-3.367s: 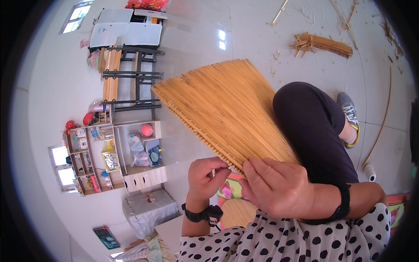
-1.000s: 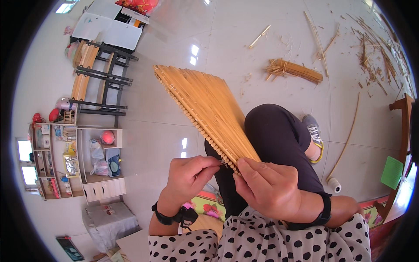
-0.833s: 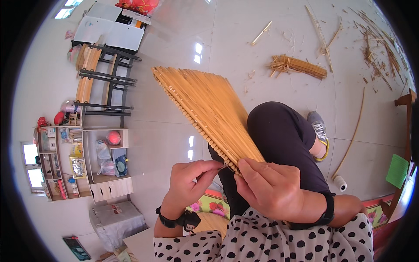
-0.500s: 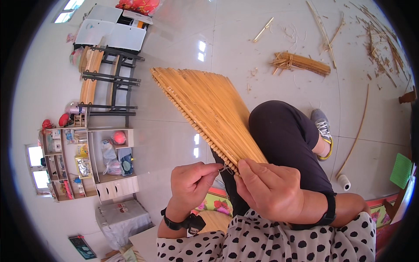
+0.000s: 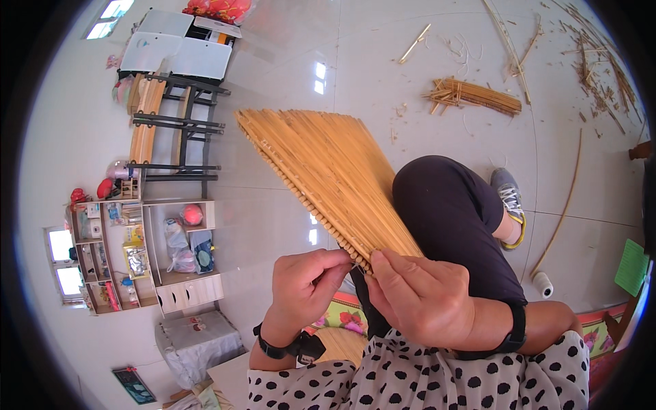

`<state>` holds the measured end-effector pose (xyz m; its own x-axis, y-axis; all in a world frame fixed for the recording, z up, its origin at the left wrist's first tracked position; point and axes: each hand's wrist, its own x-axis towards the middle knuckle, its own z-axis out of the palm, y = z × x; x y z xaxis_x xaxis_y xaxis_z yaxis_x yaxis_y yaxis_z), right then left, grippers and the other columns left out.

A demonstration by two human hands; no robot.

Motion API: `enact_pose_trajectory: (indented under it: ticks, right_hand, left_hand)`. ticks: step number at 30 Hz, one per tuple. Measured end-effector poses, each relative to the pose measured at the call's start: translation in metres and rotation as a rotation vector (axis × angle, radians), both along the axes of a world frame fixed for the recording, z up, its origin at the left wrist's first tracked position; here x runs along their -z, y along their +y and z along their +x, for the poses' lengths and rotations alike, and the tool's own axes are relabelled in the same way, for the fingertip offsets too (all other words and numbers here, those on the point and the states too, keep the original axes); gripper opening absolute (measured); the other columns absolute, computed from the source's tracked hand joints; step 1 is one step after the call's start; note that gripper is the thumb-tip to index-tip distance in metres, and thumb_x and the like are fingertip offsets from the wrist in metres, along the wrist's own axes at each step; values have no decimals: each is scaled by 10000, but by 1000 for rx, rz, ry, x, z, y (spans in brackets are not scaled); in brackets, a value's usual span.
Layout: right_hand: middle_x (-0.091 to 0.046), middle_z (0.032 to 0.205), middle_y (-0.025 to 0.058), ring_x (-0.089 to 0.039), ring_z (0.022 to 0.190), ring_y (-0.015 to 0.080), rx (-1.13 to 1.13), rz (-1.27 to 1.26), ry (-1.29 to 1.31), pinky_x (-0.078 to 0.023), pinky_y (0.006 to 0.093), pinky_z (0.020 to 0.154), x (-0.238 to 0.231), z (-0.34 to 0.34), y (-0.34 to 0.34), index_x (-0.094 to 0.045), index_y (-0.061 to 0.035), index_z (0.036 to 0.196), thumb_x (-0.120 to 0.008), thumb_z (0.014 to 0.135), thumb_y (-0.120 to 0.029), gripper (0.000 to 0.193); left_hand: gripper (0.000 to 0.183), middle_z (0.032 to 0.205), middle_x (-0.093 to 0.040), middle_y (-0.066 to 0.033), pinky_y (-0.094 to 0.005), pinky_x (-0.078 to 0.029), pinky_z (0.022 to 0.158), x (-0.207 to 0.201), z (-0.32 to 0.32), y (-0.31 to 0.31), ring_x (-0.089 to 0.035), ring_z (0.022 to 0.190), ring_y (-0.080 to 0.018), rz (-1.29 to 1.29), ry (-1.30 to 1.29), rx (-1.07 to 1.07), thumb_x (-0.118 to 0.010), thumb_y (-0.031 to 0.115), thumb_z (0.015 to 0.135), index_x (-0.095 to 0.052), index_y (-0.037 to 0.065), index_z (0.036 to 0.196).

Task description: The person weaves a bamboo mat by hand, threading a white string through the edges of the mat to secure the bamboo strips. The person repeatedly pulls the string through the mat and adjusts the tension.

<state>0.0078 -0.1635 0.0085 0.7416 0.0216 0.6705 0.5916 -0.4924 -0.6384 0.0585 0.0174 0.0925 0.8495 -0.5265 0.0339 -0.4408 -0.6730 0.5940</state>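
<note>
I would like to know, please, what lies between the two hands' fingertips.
In the head view, part of the edge of the stick panel lies between the left hand and the right hand.

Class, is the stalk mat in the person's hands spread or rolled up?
Spread: the stalk mat shows as one broad sheet, its near corner pinched by the right hand.

Honey-brown stick panel (image 5: 328, 171), off-white blouse (image 5: 424, 372) with black dots, dark trousers (image 5: 451, 212), grey-and-yellow shoe (image 5: 507, 198)

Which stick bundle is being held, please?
The large golden fan-shaped stick bundle, in the right hand; the smaller brown stick bundle lies on the tiled floor.
</note>
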Motion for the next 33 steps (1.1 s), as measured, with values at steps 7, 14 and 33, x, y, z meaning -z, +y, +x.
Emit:
enact_pose_trajectory:
  ticks: [7, 14, 33]
  right_hand:
    - [-719, 861, 169, -708, 644, 222, 36, 12, 13, -573, 288, 533, -6, 1, 5, -698, 70, 962, -791, 738, -55, 274]
    - [-686, 925, 229, -681, 673, 212, -12, 3, -15, -548, 283, 522, 0, 1, 6, -660, 128, 1045, -669, 683, -73, 414]
    - [-701, 795, 122, -666, 584, 247, 58, 67, 118, -544, 307, 535, -7, 4, 7, -677, 30, 976, -769, 750, -6, 247]
  left_hand:
    - [96, 697, -686, -85, -249, -494, 540, 13, -7, 19, -653, 581, -146, -64, 141, -130, -682, -50, 865, -659, -2, 945]
    - [83, 742, -677, -76, -241, -546, 596, 6, -18, 14, -651, 636, -111, -251, 329, -259, -593, -82, 930, -582, -48, 1004]
    - [284, 861, -655, -167, -386, -536, 639, -16, -4, -12, -669, 685, -325, -42, 43, -188, -579, -25, 911, -479, 33, 1171]
